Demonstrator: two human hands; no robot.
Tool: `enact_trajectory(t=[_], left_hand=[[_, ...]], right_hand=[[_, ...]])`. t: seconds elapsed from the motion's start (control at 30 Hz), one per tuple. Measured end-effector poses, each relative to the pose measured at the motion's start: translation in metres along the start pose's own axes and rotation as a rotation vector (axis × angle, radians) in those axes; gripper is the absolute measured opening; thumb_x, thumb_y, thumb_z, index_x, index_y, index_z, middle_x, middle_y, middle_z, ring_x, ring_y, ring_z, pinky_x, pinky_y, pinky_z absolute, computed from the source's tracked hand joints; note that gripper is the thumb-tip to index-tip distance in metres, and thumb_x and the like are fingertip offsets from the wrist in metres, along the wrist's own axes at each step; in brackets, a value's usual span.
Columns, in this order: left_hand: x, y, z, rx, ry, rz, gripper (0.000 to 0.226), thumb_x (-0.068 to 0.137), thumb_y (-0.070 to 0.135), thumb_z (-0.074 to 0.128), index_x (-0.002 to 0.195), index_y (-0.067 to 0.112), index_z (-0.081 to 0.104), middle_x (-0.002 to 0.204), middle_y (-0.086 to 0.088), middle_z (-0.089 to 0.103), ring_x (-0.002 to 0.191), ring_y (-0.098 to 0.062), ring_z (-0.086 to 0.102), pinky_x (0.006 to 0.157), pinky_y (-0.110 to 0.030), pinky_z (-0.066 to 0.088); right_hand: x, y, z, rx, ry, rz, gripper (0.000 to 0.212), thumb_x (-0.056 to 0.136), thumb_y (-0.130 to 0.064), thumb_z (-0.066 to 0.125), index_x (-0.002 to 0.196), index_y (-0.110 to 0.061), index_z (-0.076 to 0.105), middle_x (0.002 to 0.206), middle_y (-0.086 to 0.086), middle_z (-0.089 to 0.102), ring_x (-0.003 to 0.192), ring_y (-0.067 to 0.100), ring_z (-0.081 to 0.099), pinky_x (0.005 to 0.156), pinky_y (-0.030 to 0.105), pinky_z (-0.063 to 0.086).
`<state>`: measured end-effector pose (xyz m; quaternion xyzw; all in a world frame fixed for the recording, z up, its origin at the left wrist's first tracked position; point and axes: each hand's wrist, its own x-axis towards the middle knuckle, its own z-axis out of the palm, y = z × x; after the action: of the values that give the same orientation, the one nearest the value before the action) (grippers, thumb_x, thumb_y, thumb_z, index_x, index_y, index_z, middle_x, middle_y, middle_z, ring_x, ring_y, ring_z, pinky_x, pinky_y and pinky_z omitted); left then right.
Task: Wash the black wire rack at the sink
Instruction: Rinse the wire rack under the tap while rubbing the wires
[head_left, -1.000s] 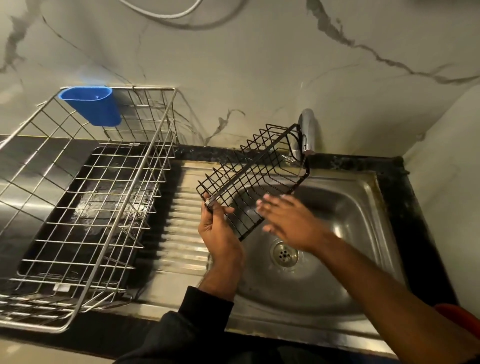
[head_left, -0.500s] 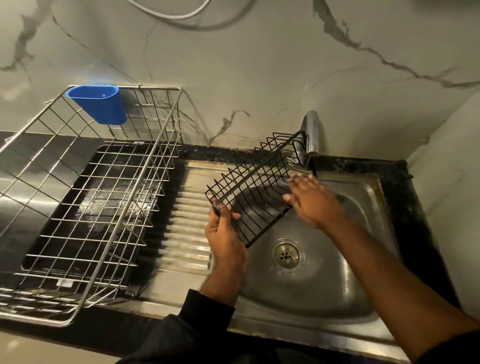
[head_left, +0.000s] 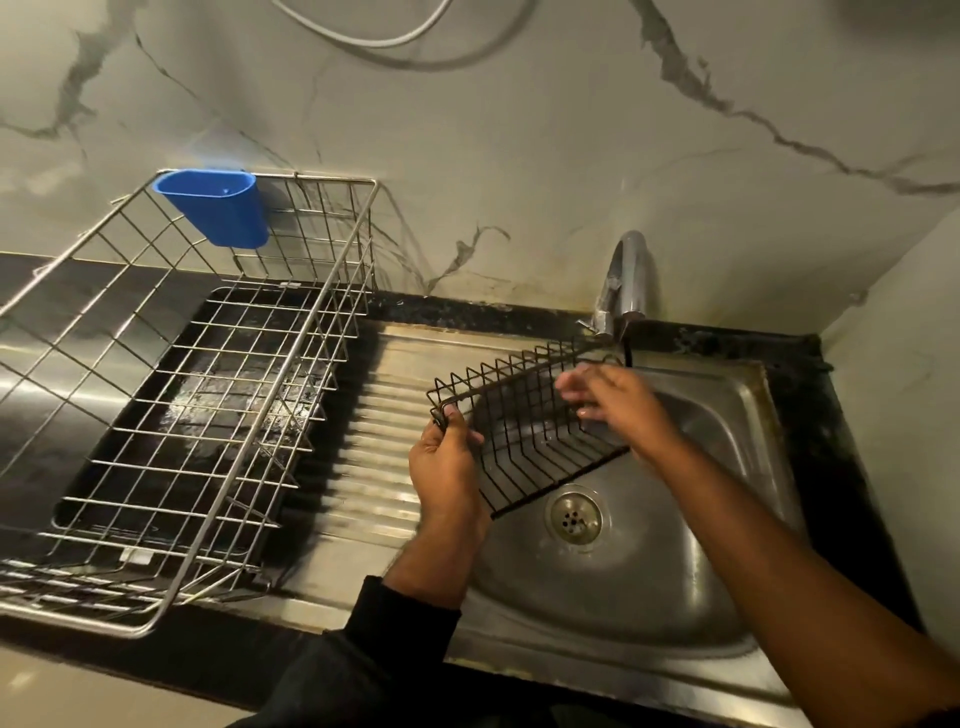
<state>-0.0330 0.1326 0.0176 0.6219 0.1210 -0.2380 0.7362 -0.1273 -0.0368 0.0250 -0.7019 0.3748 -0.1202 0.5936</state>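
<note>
The black wire rack (head_left: 524, 431) is held tilted over the steel sink (head_left: 717, 519), its far end under the chrome tap (head_left: 626, 280). My left hand (head_left: 448, 467) grips the rack's near left corner. My right hand (head_left: 618, 402) lies on the rack's wires near its far end, fingers spread and slightly blurred. I cannot make out whether water runs from the tap.
A large steel wire dish basket (head_left: 208, 415) with a blue plastic cup (head_left: 215, 208) hooked on its rim stands on the left. The ribbed drainboard (head_left: 379, 431) lies between it and the basin. The drain (head_left: 573, 517) sits below the rack. A marble wall stands behind.
My right hand has slid along the rack from its near middle toward the tap end. The rack has dropped lower and flatter over the basin. My left hand keeps its grip.
</note>
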Motion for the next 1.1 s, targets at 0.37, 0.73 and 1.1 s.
enact_trajectory(t=[0.37,0.73,1.1], left_hand=[[0.002,-0.019,-0.012,0.439,-0.24,-0.162,0.051,0.103,0.052,0.046,0.084,0.006,0.06,0.076,-0.017,0.061,0.061,-0.028,0.064,0.048,-0.039,0.054],[0.0,-0.029,-0.012,0.671,-0.431,-0.398,0.039,0.11,0.032,0.037,0.09,0.002,0.049,0.054,-0.013,0.06,0.043,-0.027,0.065,0.033,-0.018,0.039],[0.01,-0.046,-0.005,0.694,-0.423,-0.328,0.04,0.109,0.037,0.036,0.082,0.01,0.044,0.078,-0.025,0.053,0.03,-0.017,0.052,0.034,-0.012,0.021]], right_hand=[[0.007,-0.032,-0.041,0.151,0.052,0.215,0.033,0.107,-0.025,0.041,0.107,-0.004,0.067,0.096,0.012,0.071,0.085,0.02,0.069,0.078,0.031,0.056],[0.026,-0.036,-0.033,1.004,0.196,0.395,0.035,0.107,-0.024,0.038,0.086,-0.008,0.061,0.072,0.007,0.072,0.073,0.017,0.071,0.066,0.025,0.058],[0.024,-0.029,-0.034,0.716,0.126,0.291,0.029,0.106,-0.019,0.042,0.097,-0.005,0.065,0.089,0.009,0.069,0.081,0.016,0.067,0.067,0.024,0.058]])
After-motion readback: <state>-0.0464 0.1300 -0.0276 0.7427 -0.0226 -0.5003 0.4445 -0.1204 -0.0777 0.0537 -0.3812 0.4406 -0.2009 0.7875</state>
